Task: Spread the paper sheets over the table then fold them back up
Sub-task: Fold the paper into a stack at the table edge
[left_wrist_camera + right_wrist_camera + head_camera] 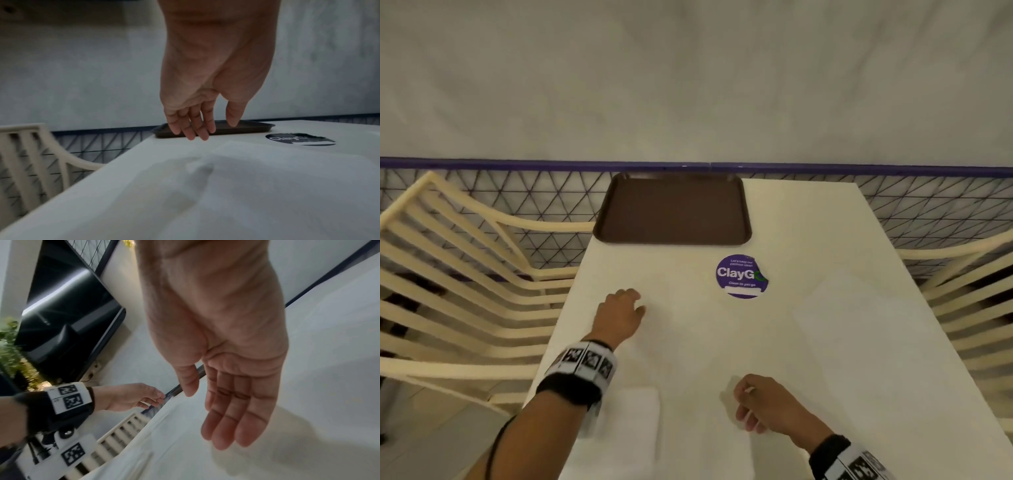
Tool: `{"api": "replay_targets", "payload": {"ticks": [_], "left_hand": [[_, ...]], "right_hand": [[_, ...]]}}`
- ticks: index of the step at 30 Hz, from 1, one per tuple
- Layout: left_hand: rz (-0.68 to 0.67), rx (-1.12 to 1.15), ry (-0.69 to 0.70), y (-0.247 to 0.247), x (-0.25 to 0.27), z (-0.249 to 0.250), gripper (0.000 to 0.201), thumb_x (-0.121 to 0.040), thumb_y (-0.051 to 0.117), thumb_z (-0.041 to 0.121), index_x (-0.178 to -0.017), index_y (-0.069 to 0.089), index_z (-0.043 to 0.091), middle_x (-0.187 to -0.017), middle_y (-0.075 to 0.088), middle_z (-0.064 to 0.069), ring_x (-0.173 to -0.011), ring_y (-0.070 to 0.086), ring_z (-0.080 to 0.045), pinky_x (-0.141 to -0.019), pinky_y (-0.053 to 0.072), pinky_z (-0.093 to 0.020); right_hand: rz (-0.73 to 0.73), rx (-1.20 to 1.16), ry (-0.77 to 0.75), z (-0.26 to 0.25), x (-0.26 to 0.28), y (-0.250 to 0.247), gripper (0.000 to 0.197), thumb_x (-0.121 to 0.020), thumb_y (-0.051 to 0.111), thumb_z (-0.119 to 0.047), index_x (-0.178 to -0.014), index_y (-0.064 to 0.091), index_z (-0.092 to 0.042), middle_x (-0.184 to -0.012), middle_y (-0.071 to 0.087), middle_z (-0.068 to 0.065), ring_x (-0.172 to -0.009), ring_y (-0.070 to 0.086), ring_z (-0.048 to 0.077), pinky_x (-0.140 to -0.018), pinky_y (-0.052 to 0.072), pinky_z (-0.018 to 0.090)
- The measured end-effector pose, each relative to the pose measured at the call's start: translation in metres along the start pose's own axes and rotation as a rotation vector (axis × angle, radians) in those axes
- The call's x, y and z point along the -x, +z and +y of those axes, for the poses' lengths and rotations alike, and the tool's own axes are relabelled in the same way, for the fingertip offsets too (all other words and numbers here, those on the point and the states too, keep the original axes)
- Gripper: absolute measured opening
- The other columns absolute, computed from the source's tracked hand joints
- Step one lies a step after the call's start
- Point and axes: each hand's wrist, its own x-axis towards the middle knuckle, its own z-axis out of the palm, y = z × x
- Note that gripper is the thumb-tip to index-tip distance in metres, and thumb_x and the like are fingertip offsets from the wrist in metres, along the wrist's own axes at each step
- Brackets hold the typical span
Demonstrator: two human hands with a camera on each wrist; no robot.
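Note:
Thin white paper sheets lie on the white table (774,219). One spread sheet (859,308) lies at the right, and a smaller folded one (635,414) sits near the front left edge, partly under my left forearm. A further sheet (257,178) lies flat below my left hand. My left hand (633,301) (213,131) hovers over the table's left side with relaxed fingers and holds nothing. Near the front centre, my right hand (746,407) (209,415) is just above the table with its palm bare and its fingers loose.
A brown tray (673,209) sits at the table's far end, with a round purple sticker (741,275) in front of it. Cream slatted chairs stand at the left (465,274) and the right (969,291). A mesh fence (534,192) with a purple rail runs behind.

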Motion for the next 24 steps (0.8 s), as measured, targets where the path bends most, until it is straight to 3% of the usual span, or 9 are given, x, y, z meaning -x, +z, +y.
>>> {"api": "replay_targets", "payload": {"ticks": [5, 12, 16, 18, 20, 22, 24], "left_hand": [[-0.062, -0.064, 0.018, 0.021, -0.062, 0.055, 0.042, -0.094, 0.049, 0.029, -0.132, 0.044, 0.011, -0.132, 0.047, -0.012, -0.122, 0.043, -0.030, -0.101, 0.036, -0.040], [-0.052, 0.051, -0.165, 0.041, -0.097, 0.071, 0.052, -0.083, 0.068, 0.019, -0.126, 0.046, -0.001, -0.126, 0.047, -0.024, -0.116, 0.048, -0.041, -0.100, 0.041, -0.047], [-0.113, -0.008, -0.230, 0.035, -0.095, 0.074, 0.035, -0.084, 0.065, 0.026, -0.113, 0.059, 0.008, -0.119, 0.060, -0.014, -0.112, 0.054, -0.034, -0.095, 0.045, -0.040], [-0.139, -0.049, -0.163, 0.027, -0.087, 0.084, 0.021, -0.084, 0.063, 0.029, -0.102, 0.063, 0.016, -0.115, 0.062, -0.007, -0.111, 0.055, -0.030, -0.095, 0.042, -0.037], [-0.162, 0.012, -0.036, 0.014, -0.076, 0.101, 0.008, -0.082, 0.064, 0.022, -0.078, 0.057, 0.022, -0.098, 0.064, -0.006, -0.102, 0.059, -0.030, -0.085, 0.043, -0.033], [-0.164, 0.126, 0.126, 0.003, -0.059, 0.121, 0.026, -0.079, 0.064, 0.010, -0.064, 0.048, 0.024, -0.080, 0.062, -0.005, -0.088, 0.062, -0.031, -0.071, 0.044, -0.030], [-0.176, 0.202, 0.271, -0.012, -0.032, 0.144, 0.029, -0.077, 0.065, 0.005, -0.068, 0.049, 0.026, -0.072, 0.063, 0.001, -0.074, 0.062, -0.021, -0.061, 0.044, -0.028]], "right_hand": [[0.128, -0.077, -0.018, 0.025, 0.016, -0.051, 0.013, -0.094, 0.046, -0.015, -0.085, 0.056, -0.016, -0.078, 0.068, 0.002, -0.058, 0.058, 0.013, -0.055, 0.043, 0.021], [0.212, -0.120, 0.023, 0.065, 0.025, -0.095, 0.012, -0.094, 0.046, -0.015, -0.089, 0.058, -0.015, -0.077, 0.068, 0.000, -0.058, 0.058, 0.012, -0.056, 0.043, 0.021], [0.209, -0.054, 0.004, 0.063, 0.021, -0.105, 0.013, -0.094, 0.047, -0.014, -0.087, 0.057, -0.018, -0.076, 0.067, -0.002, -0.059, 0.057, 0.011, -0.055, 0.043, 0.018], [0.221, 0.052, -0.065, 0.053, 0.014, -0.107, 0.016, -0.092, 0.048, -0.013, -0.084, 0.055, -0.025, -0.077, 0.064, -0.005, -0.062, 0.056, 0.007, -0.059, 0.046, 0.018], [0.272, 0.217, -0.179, 0.038, 0.005, -0.107, 0.014, -0.089, 0.054, -0.016, -0.089, 0.053, -0.031, -0.087, 0.062, -0.008, -0.075, 0.054, 0.005, -0.076, 0.047, 0.023], [0.341, 0.343, -0.320, 0.015, -0.002, -0.105, 0.029, -0.086, 0.061, -0.020, -0.112, 0.053, -0.027, -0.108, 0.054, -0.012, -0.099, 0.048, 0.006, -0.090, 0.038, 0.019], [0.377, 0.322, -0.458, -0.014, -0.008, -0.102, 0.057, -0.082, 0.067, -0.023, -0.133, 0.041, -0.025, -0.123, 0.041, -0.017, -0.117, 0.035, 0.002, -0.096, 0.028, 0.014]]}}
